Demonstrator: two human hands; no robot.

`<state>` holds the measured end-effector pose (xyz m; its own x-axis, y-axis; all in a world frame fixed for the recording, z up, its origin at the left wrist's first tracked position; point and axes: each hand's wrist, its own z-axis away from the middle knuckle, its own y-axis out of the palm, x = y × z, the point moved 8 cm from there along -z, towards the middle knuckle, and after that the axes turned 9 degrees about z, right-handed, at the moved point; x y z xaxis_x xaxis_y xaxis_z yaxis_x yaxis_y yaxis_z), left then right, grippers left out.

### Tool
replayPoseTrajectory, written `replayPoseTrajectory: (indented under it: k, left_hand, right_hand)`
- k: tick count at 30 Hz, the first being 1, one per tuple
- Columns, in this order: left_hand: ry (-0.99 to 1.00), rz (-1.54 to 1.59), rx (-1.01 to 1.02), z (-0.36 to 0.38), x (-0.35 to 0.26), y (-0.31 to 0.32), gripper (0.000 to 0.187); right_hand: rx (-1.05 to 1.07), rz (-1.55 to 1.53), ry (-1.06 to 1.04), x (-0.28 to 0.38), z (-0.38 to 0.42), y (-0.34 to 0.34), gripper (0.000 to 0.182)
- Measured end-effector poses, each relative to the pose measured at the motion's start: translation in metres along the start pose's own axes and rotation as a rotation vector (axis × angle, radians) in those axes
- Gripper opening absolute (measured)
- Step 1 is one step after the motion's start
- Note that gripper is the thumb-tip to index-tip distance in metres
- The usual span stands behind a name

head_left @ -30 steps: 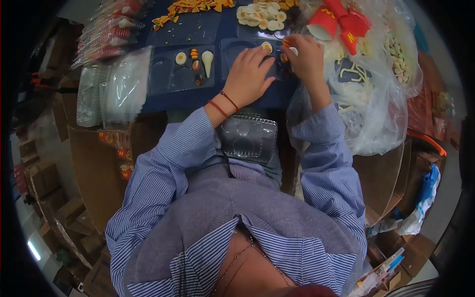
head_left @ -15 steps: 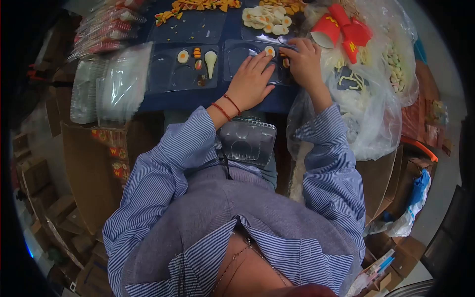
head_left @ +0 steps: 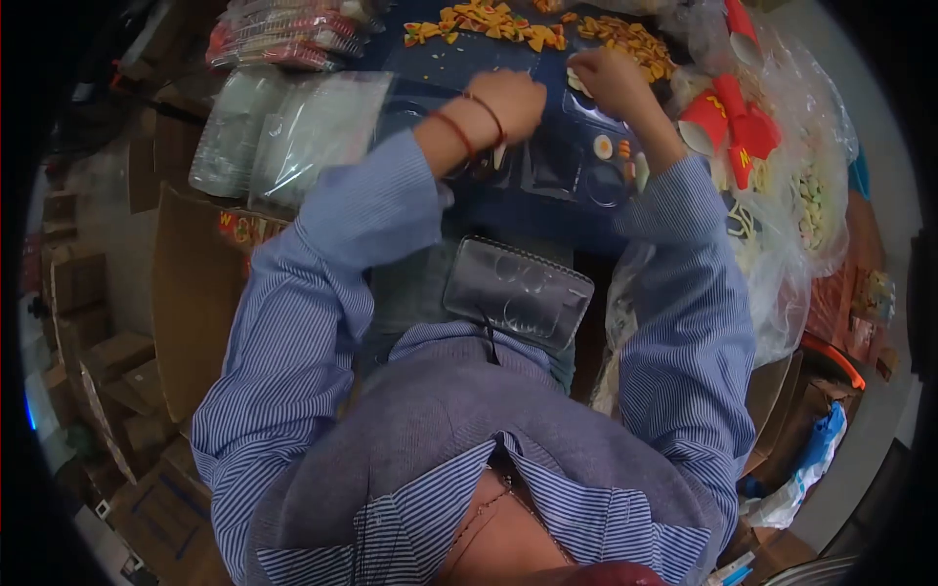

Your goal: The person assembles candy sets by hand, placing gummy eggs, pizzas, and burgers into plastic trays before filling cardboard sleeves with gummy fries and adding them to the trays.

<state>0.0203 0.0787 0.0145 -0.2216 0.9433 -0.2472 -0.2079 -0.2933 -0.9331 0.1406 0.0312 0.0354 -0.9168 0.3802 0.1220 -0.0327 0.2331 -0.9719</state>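
Right now both of my hands are out at the far side of the dark blue counter (head_left: 547,210), over the clear blister trays. My left hand (head_left: 516,101) is curled loosely, fingers bent down toward a tray, with two red cords around the wrist; a pale cone-shaped piece shows just below its knuckles, but I cannot tell whether the fingers pinch it or merely hover above it. My right hand (head_left: 608,80) reaches farther out, fingers bunched together at the edge of the pile of orange candy pieces (head_left: 625,41) — whether it grips one I cannot tell, since the fingertips are hidden.

Between my forearms lies the clear tray (head_left: 596,161) being worked on; one pocket holds a small fried-egg shaped piece (head_left: 604,147), and a little orange piece sits just right of it. A second heap of yellow and orange bits (head_left: 489,21) lies at the far edge, left of the first pile.

On my lap, near me, rests a stack of empty clear trays (head_left: 518,291), tilted slightly. To the left of the counter lie flat plastic bags (head_left: 293,132), with sealed red packets (head_left: 283,41) beyond them. To the right, a big transparent bag (head_left: 782,225) holds red paper cartons (head_left: 728,127) with yellow marks and pale sweets. Brown cardboard boxes (head_left: 186,293) stand on the left — more sit lower down.
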Motion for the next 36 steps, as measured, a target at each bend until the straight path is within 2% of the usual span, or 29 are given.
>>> replayPoseTrajectory:
  k: [1, 3, 5, 6, 8, 10, 11, 13, 14, 16, 19, 21, 23, 24, 25, 26, 28, 30, 32, 34, 36]
  left_hand:
    - [-0.031, -0.062, -0.009, -0.022, 0.019, -0.015, 0.040]
    - [-0.062, -0.125, -0.034, -0.059, 0.054, -0.030, 0.036]
    - [0.099, -0.090, -0.421, -0.082, 0.068, -0.042, 0.035]
    - [0.142, -0.116, -0.435, -0.089, 0.069, -0.040, 0.034]
    - [0.213, -0.170, -0.472, -0.106, 0.079, -0.028, 0.031]
    - [0.277, -0.219, -0.504, -0.111, 0.082, -0.029, 0.027]
    - [0.285, -0.123, -0.524, -0.114, 0.088, -0.031, 0.024]
    - [0.290, -0.019, -0.533, -0.106, 0.092, -0.038, 0.021]
    - [0.310, 0.120, -0.443, -0.100, 0.094, -0.039, 0.021]
    - [0.332, 0.398, -0.254, -0.067, 0.093, -0.047, 0.020]
    - [0.336, 0.817, 0.036, -0.002, 0.086, -0.036, 0.018]
    - [0.369, 0.875, 0.192, 0.044, 0.075, -0.015, 0.019]
    - [0.295, 0.848, 0.199, 0.067, 0.071, 0.008, 0.016]
    - [0.306, 0.827, 0.090, 0.075, 0.070, 0.010, 0.013]
    - [0.314, 0.804, -0.021, 0.082, 0.072, 0.009, 0.012]
    - [0.230, 0.718, 0.006, 0.085, 0.079, 0.017, 0.012]
    - [0.203, 0.682, 0.025, 0.091, 0.089, 0.031, 0.015]
    - [0.183, 0.645, 0.039, 0.097, 0.093, 0.043, 0.017]
    - [0.370, 0.435, -0.230, 0.109, 0.085, 0.029, 0.018]
    - [0.383, 0.420, -0.279, 0.121, 0.083, 0.028, 0.019]
    - [0.402, 0.407, -0.332, 0.130, 0.081, 0.031, 0.020]
  right_hand:
    - [-0.011, 0.082, -0.024, -0.003, -0.025, 0.018, 0.023]
    - [-0.118, 0.136, 0.087, -0.012, -0.059, 0.043, 0.022]
    - [-0.076, 0.249, 0.063, -0.003, -0.070, 0.053, 0.022]
    - [-0.020, 0.352, 0.042, 0.001, -0.076, 0.057, 0.022]
    - [0.025, 0.373, 0.008, 0.006, -0.078, 0.056, 0.024]
    - [-0.064, 0.157, 0.072, -0.004, -0.078, 0.049, 0.025]
    - [-0.057, 0.159, 0.072, -0.008, -0.075, 0.049, 0.025]
    - [-0.082, -0.171, 0.097, -0.010, -0.061, 0.029, 0.020]
    - [-0.073, -0.175, 0.098, -0.006, -0.052, 0.017, 0.020]
    - [0.148, -0.719, 0.137, 0.019, -0.022, 0.006, 0.018]
    - [0.179, -0.827, 0.059, 0.047, 0.018, 0.000, 0.019]
    - [0.229, -0.938, 0.068, 0.068, 0.043, 0.011, 0.018]
    - [0.322, -0.756, 0.040, 0.092, 0.061, 0.021, 0.016]
    - [0.265, -0.635, -0.017, 0.103, 0.063, 0.017, 0.016]
    - [0.268, -0.640, -0.023, 0.110, 0.062, 0.019, 0.016]
    - [0.255, -0.586, -0.038, 0.117, 0.060, 0.020, 0.014]
    - [0.239, -0.540, -0.055, 0.131, 0.056, 0.031, 0.013]
    - [0.180, -0.373, -0.250, 0.155, 0.053, 0.044, 0.011]
    - [0.132, -0.337, -0.268, 0.165, 0.054, 0.049, 0.010]
    - [0.095, -0.299, -0.281, 0.171, 0.056, 0.048, 0.010]
    - [-0.110, 0.018, -0.342, 0.175, 0.059, 0.035, 0.011]
